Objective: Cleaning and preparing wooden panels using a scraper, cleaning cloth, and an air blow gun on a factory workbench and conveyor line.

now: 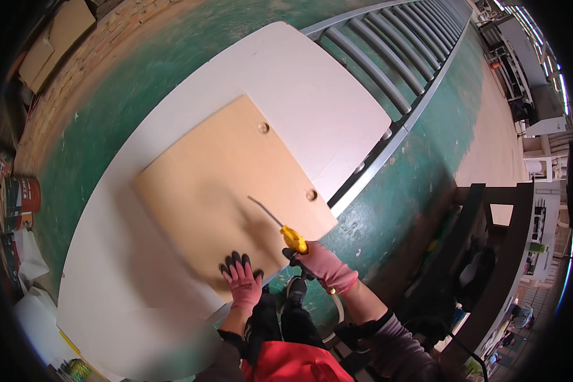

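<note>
My right hand point(326, 264), in a pink glove with dark fingertips, is closed around a yellow air blow gun point(293, 238). Its thin bent metal nozzle points forward and left, above a light wood-coloured panel point(207, 172). A pale hose point(339, 308) shows below the right hand. My left hand point(243, 283), gloved alike, lies flat with fingers spread on the panel's near edge. Two round holes sit along the panel's right side. Beneath the panel is a larger white board point(286, 76).
A roller conveyor point(379, 63) runs away to the far right beyond the white board. At the right stands a dark shelf frame point(512, 254) with items inside. A red bucket point(28, 194) is at the left, and cardboard point(57, 41) leans at the far left.
</note>
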{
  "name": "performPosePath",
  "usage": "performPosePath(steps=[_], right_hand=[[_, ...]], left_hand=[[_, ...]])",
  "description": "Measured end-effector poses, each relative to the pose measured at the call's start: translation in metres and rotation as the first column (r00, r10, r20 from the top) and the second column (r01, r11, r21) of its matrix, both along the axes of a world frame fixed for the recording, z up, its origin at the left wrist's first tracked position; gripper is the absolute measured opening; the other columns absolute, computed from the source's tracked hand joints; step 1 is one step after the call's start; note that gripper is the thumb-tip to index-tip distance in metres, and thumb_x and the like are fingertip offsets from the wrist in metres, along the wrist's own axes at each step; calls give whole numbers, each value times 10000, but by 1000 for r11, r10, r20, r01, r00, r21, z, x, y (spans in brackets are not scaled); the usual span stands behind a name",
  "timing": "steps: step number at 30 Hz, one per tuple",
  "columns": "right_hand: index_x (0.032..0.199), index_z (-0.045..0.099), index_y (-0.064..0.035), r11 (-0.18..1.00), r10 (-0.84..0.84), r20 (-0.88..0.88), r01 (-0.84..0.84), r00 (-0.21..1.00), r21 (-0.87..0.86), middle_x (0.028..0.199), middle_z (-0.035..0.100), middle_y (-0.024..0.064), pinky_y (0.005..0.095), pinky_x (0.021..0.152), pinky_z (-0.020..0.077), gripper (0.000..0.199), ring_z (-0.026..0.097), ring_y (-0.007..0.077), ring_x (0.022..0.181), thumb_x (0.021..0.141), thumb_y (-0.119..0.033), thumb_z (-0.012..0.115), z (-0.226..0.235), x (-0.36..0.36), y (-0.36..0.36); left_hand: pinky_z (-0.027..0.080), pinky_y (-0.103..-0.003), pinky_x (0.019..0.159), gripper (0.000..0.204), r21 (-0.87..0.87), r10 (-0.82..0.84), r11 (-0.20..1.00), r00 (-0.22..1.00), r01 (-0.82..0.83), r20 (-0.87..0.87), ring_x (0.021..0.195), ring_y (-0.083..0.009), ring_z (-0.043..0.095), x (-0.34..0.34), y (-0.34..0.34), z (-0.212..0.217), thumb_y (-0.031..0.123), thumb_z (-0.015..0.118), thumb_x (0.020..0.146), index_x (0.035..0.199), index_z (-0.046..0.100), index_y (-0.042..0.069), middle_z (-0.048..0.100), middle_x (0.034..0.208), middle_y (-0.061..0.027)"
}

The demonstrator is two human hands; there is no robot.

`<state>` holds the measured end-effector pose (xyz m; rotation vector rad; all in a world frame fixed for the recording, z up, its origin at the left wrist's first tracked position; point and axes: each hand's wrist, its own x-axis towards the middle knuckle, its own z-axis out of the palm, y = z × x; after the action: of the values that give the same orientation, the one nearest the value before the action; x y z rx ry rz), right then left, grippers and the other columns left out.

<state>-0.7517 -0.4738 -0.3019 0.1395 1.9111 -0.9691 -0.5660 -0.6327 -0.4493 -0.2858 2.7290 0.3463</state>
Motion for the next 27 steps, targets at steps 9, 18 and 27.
performPosePath(steps=[9,18,27], right_hand=[[856,600,-8,949,-302,20,299,953,101,631,594,65,302,488,473,297,588,180,513,779,-295,604,-54,26,68],[1023,619,-83,988,45,-331,6,943,153,1128,480,121,363,925,355,472,431,314,1075,631,-321,729,-124,60,118],[871,628,-27,956,-263,298,289,917,-46,631,547,-21,259,518,399,263,506,100,581,759,-259,685,-109,30,144]], left_hand=[[147,-552,1027,629,417,399,846,913,-331,-85,1215,-409,262,87,-4,34,353,596,732,1235,419,19,313,1287,-263],[419,-398,833,529,242,917,302,351,-922,191,975,-363,497,156,-53,18,254,603,777,1184,429,-37,401,1197,-232],[126,-518,1044,793,-66,713,653,583,-754,388,1284,-460,130,82,5,30,556,468,800,1361,225,51,134,1387,-302]])
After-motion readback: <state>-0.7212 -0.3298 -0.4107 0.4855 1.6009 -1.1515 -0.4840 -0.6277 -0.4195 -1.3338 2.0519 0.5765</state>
